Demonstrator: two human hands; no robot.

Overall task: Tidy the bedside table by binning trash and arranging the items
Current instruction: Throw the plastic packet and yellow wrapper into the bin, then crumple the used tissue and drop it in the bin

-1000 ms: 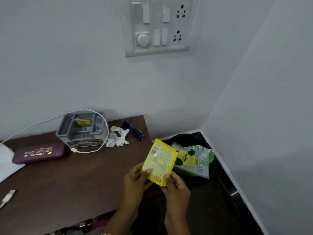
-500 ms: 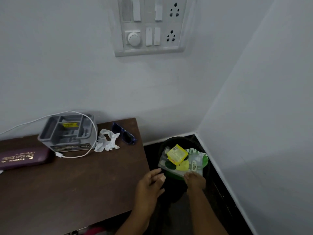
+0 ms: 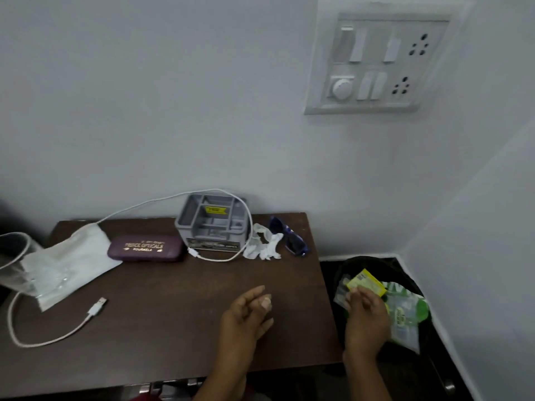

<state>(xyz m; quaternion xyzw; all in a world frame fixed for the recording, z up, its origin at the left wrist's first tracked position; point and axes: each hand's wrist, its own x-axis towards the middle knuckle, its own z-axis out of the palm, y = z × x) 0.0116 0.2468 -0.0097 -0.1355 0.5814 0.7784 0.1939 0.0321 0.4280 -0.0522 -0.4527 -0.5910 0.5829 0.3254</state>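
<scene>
The brown bedside table (image 3: 173,299) carries a crumpled white tissue (image 3: 265,246), blue sunglasses (image 3: 291,240), a grey organiser (image 3: 212,224), a maroon spectacle case (image 3: 146,247), a white face mask (image 3: 72,264) and a white cable (image 3: 95,306). To the table's right stands a black bin (image 3: 362,260) containing a yellow packet (image 3: 367,282) and a green wrapper (image 3: 405,311). My right hand (image 3: 366,319) hovers over the bin, its loosely curled fingertips at the packet's near edge. My left hand (image 3: 246,316) hangs above the table's front right, relaxed and holding nothing.
A clear glass (image 3: 14,256) stands at the table's far left edge, partly under the mask. The cable loops around the organiser and trails off the left side. A switchboard (image 3: 376,62) is on the wall above. The bin sits in the room corner.
The yellow packet left both hands and now lies in the bin. My left hand has moved left over the table. The view has swung left, showing more of the table.
</scene>
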